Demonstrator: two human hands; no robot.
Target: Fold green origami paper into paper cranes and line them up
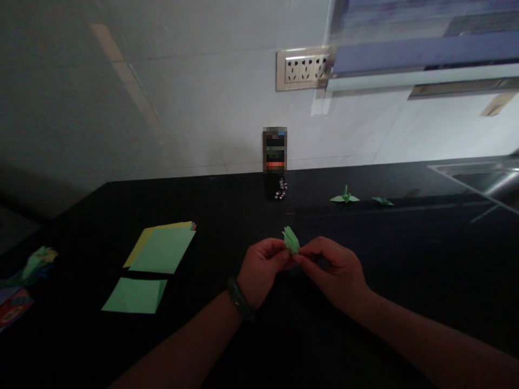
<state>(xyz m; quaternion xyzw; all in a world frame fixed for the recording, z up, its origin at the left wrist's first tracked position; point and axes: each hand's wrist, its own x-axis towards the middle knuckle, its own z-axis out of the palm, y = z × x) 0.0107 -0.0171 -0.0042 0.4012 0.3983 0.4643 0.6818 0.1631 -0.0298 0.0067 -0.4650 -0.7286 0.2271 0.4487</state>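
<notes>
A small folded piece of green paper (291, 239) is pinched between both my hands just above the black counter (405, 254). My left hand (261, 268), with a dark band on its wrist, has its fingers closed on the paper's left lower edge. My right hand (334, 270) has its fingers closed on the paper's right lower edge. The paper's pointed top sticks up above my fingertips.
A stack of coloured paper sheets (162, 248) with green on top lies to the left, and a folded green sheet (135, 295) in front of it. Two finished green paper cranes (344, 196) stand farther back right. A phone (274, 156) leans on the wall. A sink (482, 178) is far right.
</notes>
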